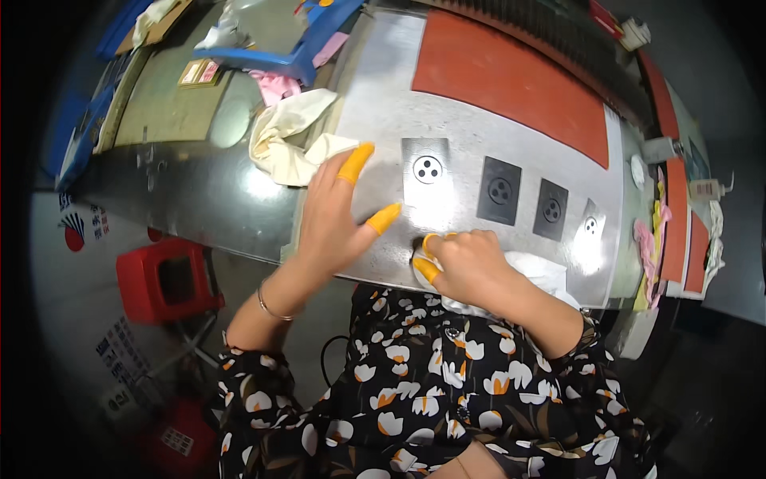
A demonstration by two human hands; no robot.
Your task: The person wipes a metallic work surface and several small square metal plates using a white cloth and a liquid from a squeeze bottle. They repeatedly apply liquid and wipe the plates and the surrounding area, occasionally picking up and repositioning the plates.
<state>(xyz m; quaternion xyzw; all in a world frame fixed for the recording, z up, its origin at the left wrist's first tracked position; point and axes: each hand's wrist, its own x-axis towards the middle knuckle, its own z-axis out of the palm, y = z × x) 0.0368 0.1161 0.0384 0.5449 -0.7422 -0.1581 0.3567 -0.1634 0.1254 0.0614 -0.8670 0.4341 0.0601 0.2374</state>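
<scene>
— Left grip: how is its state recorded?

— As released. Thumb and index finger are held spread, with nothing seen between them. Yellow finger covers are worn on both digits.

— And the right grip?

— Its fingers are curled inward, yellow covers likewise worn. Whitish material is seen by its thumb, but whether it is grasped cannot be told. A white cloth is noted just to the right of this grip, partly hidden by the forearm.

— Where are the plates located?

— Four are laid in a row on the counter, beyond the right grip. One silver plate is placed just to the right of the left grip's fingertips. Two dark plates and a smaller-looking silver plate are set farther right. Each is marked with a round face bearing three spots.

— Anything else near the grips?

— A crumpled cream cloth is seen just beside the left grip, on its far side. Past the plates, well apart from both grips, a red mat is laid flat. Low to the left of the left grip, a red stool is observed.
</scene>
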